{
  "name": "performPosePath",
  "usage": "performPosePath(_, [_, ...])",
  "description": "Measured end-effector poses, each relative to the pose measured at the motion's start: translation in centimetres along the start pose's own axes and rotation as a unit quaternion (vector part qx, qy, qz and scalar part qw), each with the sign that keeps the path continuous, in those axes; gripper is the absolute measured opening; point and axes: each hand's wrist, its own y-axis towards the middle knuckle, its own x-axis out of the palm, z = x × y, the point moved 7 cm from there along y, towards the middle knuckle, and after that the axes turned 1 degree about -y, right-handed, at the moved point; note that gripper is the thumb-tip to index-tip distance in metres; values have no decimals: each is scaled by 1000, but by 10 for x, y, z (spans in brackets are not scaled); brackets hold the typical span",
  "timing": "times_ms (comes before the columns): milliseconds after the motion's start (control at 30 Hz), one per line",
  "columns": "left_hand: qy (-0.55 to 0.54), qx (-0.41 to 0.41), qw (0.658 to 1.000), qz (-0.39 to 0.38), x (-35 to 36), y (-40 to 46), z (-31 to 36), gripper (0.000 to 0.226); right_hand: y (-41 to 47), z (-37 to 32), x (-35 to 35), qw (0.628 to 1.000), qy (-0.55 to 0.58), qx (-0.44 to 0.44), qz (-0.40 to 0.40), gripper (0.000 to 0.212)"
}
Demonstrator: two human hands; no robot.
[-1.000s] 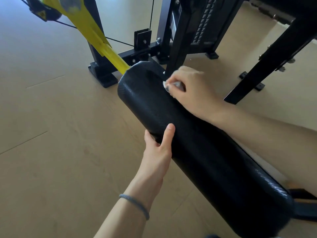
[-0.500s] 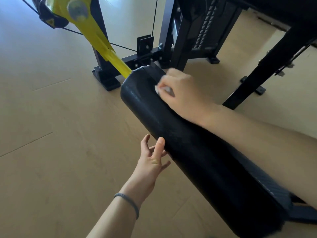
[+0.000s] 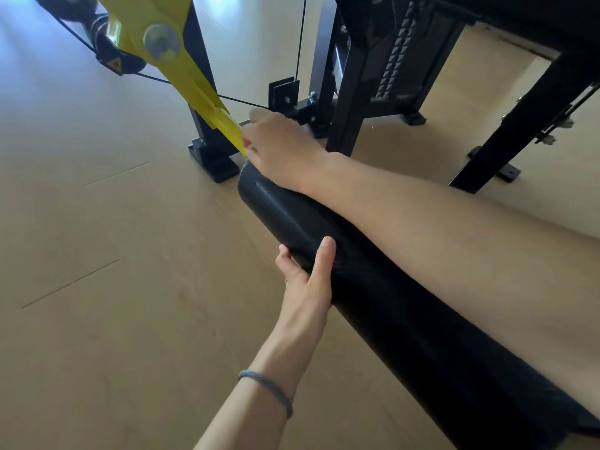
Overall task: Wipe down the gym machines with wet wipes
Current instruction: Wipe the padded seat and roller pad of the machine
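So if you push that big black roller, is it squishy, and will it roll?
The black roller pad looks padded, so probably a bit squishy. It is round and might turn, but it seems fixed to the yellow arm, so it likely won't roll off.

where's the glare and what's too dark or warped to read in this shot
Head view: blue-white glare washes out the floor at top left; the black roller pad and machine frame are nearly detail-less dark shapes; wide-angle distortion stretches the right forearm and the yellow arm; the right hand hides any wipe; the left hand looks sharp.
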Motion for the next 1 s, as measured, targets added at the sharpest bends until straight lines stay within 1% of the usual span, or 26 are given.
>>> performPosePath(67, [-31, -21, 999, -11, 3, 3, -1, 85, 4, -20, 5, 998, -48, -38, -24, 21])
performPosePath(133, [-38, -36, 998, -18, 4, 5, -4, 78, -27, -36, 9, 991, -80, -86, -58, 22])
performPosePath(167, [-31, -40, 998, -24, 4, 5, -6, 73, -51, -39, 9, 988, -80, -104, -77, 23])
performPosePath(200, [-23, -37, 999, -31, 3, 6, -8, 68, -79, -38, 6, 989, -52, -105, -89, 22])
performPosePath(267, [-24, -22, 998, -49, 3, 6, -10, 66, -135, -20, -11, 993, 35, -51, -100, 13])
performPosePath(300, [-36, -11, 998, -52, 2, 7, -10, 70, -162, -6, -24, 994, 66, -18, -88, 7])
performPosePath(367, [-58, 5, 997, -42, -2, 8, -8, 82, -206, 24, -48, 989, 124, 48, -65, 9])
performPosePath(400, [-67, 8, 997, -33, -4, 9, -9, 87, -222, 38, -55, 980, 164, 89, -67, 8])
performPosePath(433, [-73, 10, 997, -25, -6, 9, -10, 89, -234, 51, -59, 971, 197, 121, -64, 8])
performPosePath(500, [-79, 8, 997, -14, -9, 6, -14, 88, -241, 64, -57, 963, 224, 146, -42, 11])
performPosePath(533, [-78, 7, 997, -8, -10, 4, -15, 86, -235, 64, -55, 965, 221, 138, -27, 10])
performPosePath(600, [-76, -4, 997, -4, -12, 0, -23, 77, -209, 55, -45, 974, 206, 94, 0, 6])
performPosePath(700, [-85, -42, 995, -8, -14, -6, -38, 54, -145, 44, -32, 982, 183, 33, 28, 13])
performPosePath(767, [-97, -65, 993, -3, -17, -7, -43, 45, -102, 37, -26, 986, 161, 20, 22, 15])
performPosePath(833, [-114, -68, 991, 5, -20, -6, -40, 38, -81, 27, -20, 990, 141, 17, 15, 16])
performPosePath(867, [-124, -66, 990, 4, -20, -5, -36, 35, -86, 22, -21, 992, 122, 10, 13, 16])
performPosePath(933, [-138, -64, 988, 0, -18, -4, -31, 34, -122, 12, -26, 995, 94, -16, 20, 13])
performPosePath(967, [-145, -64, 987, -3, -17, -4, -29, 33, -152, 6, -29, 995, 88, -37, 8, 13])
performPosePath(1000, [-153, -65, 986, -7, -15, -4, -28, 33, -185, -4, -31, 996, 56, -68, -32, 14])
